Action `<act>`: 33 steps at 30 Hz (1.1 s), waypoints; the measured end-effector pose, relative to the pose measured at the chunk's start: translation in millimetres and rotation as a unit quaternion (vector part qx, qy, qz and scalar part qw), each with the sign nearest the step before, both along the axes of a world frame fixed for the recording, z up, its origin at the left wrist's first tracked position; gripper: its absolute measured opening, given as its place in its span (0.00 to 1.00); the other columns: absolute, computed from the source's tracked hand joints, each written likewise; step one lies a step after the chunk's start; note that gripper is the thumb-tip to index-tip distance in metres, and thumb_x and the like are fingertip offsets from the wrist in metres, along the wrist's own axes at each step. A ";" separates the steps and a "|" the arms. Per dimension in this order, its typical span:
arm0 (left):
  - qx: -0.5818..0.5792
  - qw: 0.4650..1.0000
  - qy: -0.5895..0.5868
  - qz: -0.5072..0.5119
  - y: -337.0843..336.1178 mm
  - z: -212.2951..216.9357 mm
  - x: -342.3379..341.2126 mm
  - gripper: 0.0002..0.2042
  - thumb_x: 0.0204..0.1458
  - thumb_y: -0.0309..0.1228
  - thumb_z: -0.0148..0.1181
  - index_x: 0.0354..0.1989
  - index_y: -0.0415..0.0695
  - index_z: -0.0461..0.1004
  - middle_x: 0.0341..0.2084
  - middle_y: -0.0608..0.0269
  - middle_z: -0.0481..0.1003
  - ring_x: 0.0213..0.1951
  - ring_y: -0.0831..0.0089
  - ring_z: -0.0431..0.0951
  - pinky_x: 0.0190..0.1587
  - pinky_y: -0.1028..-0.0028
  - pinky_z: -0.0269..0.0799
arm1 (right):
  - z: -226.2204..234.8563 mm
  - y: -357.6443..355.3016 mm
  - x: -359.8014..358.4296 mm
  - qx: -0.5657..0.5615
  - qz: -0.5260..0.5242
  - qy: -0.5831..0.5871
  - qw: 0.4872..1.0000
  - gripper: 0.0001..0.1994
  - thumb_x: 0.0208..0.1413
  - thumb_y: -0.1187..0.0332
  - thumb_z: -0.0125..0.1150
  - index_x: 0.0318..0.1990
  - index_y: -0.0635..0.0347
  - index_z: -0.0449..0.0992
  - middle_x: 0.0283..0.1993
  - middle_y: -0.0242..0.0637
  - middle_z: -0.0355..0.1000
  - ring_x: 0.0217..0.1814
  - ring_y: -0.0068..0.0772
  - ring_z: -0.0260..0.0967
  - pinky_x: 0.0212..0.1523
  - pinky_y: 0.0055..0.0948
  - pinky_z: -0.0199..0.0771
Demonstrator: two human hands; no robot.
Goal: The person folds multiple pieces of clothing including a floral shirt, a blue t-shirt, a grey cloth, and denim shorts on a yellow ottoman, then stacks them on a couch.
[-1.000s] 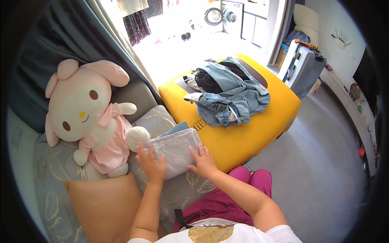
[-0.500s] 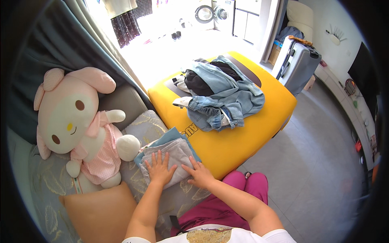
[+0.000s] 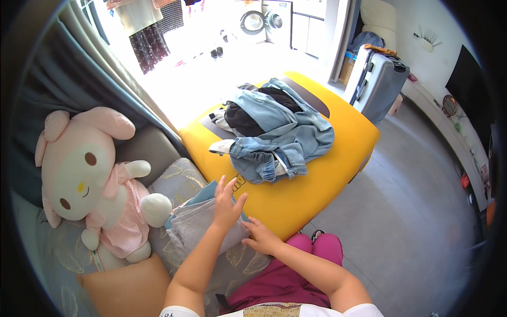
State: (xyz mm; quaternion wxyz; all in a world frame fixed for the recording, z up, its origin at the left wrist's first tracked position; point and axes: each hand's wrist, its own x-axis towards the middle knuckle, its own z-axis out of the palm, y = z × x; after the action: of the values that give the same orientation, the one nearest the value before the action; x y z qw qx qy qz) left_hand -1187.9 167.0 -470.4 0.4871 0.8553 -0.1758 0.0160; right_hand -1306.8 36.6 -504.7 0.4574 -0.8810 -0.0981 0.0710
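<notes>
A folded grey garment (image 3: 193, 228) lies on a folded blue one (image 3: 202, 195) on the sofa, left of my knees. My left hand (image 3: 227, 206) is raised over the right part of this stack, fingers apart and holding nothing. Beside the stack's right edge, my right hand (image 3: 260, 238) is open, its fingers stretched toward the cloth; whether they touch it I cannot tell. Ahead, a loose heap of denim clothes (image 3: 285, 134), with black and white pieces among it, rests on a yellow-covered ottoman (image 3: 322, 179).
A large pink-and-white plush toy (image 3: 108, 174) leans at the left, above a tan cushion (image 3: 127, 288). Beyond the ottoman stand a grey suitcase (image 3: 377, 82) and a washing machine (image 3: 275, 21) with its round door swung out. A low white cabinet (image 3: 433, 111) runs along the right wall.
My left hand has lifted off the grey garment and moved forward and right. My right hand has drawn to the stack's edge. The whole view has shifted slightly.
</notes>
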 end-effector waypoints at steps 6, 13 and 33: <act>-0.441 0.827 0.331 0.110 -78.7 27.7 105.4 0.23 0.55 0.38 0.55 0.60 0.49 0.62 0.50 0.66 0.68 0.55 0.69 0.64 0.56 0.49 0.55 | 10.5 -45.9 1.0 0.143 -0.076 0.101 0.982 0.23 0.52 0.63 0.62 0.54 0.65 0.69 0.50 0.49 0.69 0.50 0.37 0.68 0.52 0.32 0.68; -0.348 0.932 0.075 -0.067 -115.4 94.6 26.8 0.04 0.54 0.28 0.56 0.35 0.42 0.74 0.31 0.65 0.75 0.34 0.75 0.75 0.42 0.77 0.68 | -0.5 -110.9 11.0 0.347 -0.298 0.053 0.888 0.24 0.58 0.57 0.56 0.55 0.66 0.66 0.47 0.40 0.73 0.42 0.32 0.72 0.46 0.29 0.72; -0.044 0.916 -0.383 -0.108 -85.9 86.2 -134.1 0.29 0.42 0.31 0.63 0.56 0.45 0.62 0.44 0.46 0.69 0.46 0.48 0.72 0.46 0.54 0.68 | 199.3 -124.3 -44.4 0.678 0.030 0.042 0.733 0.38 0.59 0.62 0.55 0.69 0.63 0.40 0.67 0.42 0.51 0.68 0.33 0.50 0.66 0.29 0.47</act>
State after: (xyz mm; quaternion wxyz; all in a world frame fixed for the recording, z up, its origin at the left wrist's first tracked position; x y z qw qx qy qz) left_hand -1322.0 81.1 -384.2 0.4187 0.7370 -0.4391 0.2980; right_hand -1351.2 -87.7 -305.4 0.9347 -0.3298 -0.1273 0.0363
